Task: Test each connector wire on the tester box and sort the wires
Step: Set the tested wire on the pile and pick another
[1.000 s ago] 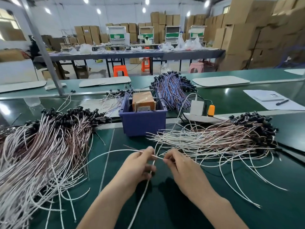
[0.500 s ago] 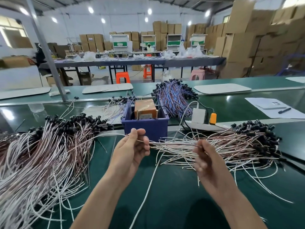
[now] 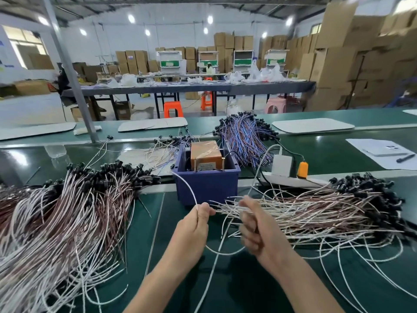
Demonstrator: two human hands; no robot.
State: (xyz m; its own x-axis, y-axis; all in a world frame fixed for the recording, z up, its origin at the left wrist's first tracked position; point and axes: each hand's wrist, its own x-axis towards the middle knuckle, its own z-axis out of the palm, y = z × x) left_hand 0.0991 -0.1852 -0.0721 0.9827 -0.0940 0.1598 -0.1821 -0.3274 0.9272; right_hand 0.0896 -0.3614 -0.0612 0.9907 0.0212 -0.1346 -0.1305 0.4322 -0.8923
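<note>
1. Main worry: the white wire (image 3: pixel 188 186) pinched in our left hand (image 3: pixel 196 224) runs right across the loose tips of the right-hand pile (image 3: pixel 316 211). If we tug it sideways, it'll probably drag a few neighbours out with it and we get a tangle.
2. The slack of that wire loops down toward the near edge of the worktop (image 3: pixel 237 290), close under our right hand (image 3: pixel 255 231). It could easily snag on a wrist, which would yank the end off target.
3. The top end arcs up to the near left corner of the blue bin (image 3: pixel 207 188), where the tester box (image 3: pixel 204 154) sits, mid-worktop. The end is floppy, so it could miss the box and give us a bogus reading.
4. Sorting risk: the left-hand pile (image 3: pixel 67 211) toward the left edge looks almost the same as the right one. One sloppy drop and the wire ends up in the wrong heap.
5. Left hand: thumb pressed against forefinger, pinching the wire, with the other fingers curled in.
6. Right hand: blurry, fingers curled, thumb up, right against the tips of the right-hand pile. We honestly can't tell if it's gripping a wire or nothing at all.
</note>
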